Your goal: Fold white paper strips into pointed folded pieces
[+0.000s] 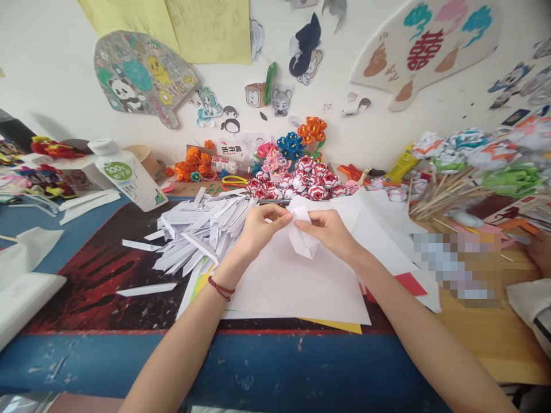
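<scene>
A small piece of folded white paper [305, 241] is held up between both hands over a stack of white sheets [275, 287]. My left hand [263, 226] pinches its upper left edge between thumb and fingertips. At its right side, my right hand [329, 229] grips the paper with thumb and fingers closed. The paper's lower end hangs down in a folded, pointed shape. Just left of my left hand lies a heap of folded white paper strips [202, 229]. Red-and-white paper flowers [301, 180] stand behind my hands.
A white bottle [129, 175] stands at the back left. Thin wooden sticks [447, 192] and more paper flowers [512, 178] crowd the right. Loose strips lie on the dark mat [99, 298]. Part of another person's sleeve [531, 304] shows at the right edge.
</scene>
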{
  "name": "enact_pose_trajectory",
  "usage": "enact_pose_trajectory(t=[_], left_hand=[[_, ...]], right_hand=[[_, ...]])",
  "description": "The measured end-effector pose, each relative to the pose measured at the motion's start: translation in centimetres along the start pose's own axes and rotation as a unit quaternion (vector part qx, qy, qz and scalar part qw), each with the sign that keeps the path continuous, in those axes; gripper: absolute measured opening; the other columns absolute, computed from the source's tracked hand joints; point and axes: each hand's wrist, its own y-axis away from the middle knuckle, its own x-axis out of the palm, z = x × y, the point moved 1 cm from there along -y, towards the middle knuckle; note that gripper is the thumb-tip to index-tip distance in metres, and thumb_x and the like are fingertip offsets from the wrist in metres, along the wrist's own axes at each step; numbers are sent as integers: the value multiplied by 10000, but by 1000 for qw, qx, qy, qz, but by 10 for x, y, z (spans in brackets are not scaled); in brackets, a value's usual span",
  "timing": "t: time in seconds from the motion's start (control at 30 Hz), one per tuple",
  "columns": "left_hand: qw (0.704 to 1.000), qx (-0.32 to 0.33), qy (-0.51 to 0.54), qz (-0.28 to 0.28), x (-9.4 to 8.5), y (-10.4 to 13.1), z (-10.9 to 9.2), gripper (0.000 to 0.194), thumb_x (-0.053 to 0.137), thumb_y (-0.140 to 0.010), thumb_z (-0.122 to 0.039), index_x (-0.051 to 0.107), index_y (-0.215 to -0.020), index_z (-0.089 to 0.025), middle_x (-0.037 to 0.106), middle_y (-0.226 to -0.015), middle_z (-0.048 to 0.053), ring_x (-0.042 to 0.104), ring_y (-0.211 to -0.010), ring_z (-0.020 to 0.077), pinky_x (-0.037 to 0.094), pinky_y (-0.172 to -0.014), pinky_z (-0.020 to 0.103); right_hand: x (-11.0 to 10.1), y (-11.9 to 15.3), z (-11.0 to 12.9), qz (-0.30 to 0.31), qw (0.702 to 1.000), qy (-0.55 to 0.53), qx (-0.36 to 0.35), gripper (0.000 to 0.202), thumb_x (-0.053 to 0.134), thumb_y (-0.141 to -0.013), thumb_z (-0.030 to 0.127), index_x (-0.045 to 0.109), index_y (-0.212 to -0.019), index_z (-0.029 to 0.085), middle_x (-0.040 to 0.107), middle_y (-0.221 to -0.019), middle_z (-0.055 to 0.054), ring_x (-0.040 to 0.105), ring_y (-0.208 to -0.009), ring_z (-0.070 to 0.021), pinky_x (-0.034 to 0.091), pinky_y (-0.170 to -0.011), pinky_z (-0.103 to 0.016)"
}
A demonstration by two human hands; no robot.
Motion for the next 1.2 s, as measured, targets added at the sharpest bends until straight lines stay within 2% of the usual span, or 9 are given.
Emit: enact_pose_trajectory(t=[0.23,0.5,0.83,1.0,1.2], left_hand=[[999,-19,12,-25,5,2,1,329,753,-678,-449,668,-712,-132,686,-818,56,522,-649,108,372,-554,230],[1000,9,-1,-29,4,2,2,316,746,-678,-444,645,-661,-145,655,-744,32,516,-635,111,379,-554,235],[1000,3,-4,-13,5,0,5,241,658,-768,-401,666,-781,-160,659,-795,27,519,-653,108,386,-575,237],[998,26,-62,0,4,-1,6,236,618,-790,-381,671,-792,-151,666,-805,42,535,-683,124,392,-584,236],[987,74,-141,-26,6,1,5,201,570,-819,-328,668,-811,-152,651,-765,32,531,-677,126,393,-583,229]], right_hand=[[0,1,-1,0,1000,-3,-5,296,685,-770,416,730,-837,131,697,-788,-43,607,-678,-178,447,-586,-270],[0,1,-1,-1,1000,-9,-1,286,689,-765,404,730,-825,127,678,-753,-33,586,-650,-160,427,-564,-255],[-4,0,-2,-7,1000,0,5,295,706,-726,409,732,-783,120,660,-708,-29,563,-604,-148,403,-521,-240],[-3,0,-4,-7,1000,7,12,264,705,-719,379,723,-754,118,650,-683,-24,557,-585,-143,388,-506,-234],[-1,0,-1,-9,1000,18,13,268,698,-713,383,713,-718,116,651,-675,-25,569,-591,-156,404,-516,-248]])
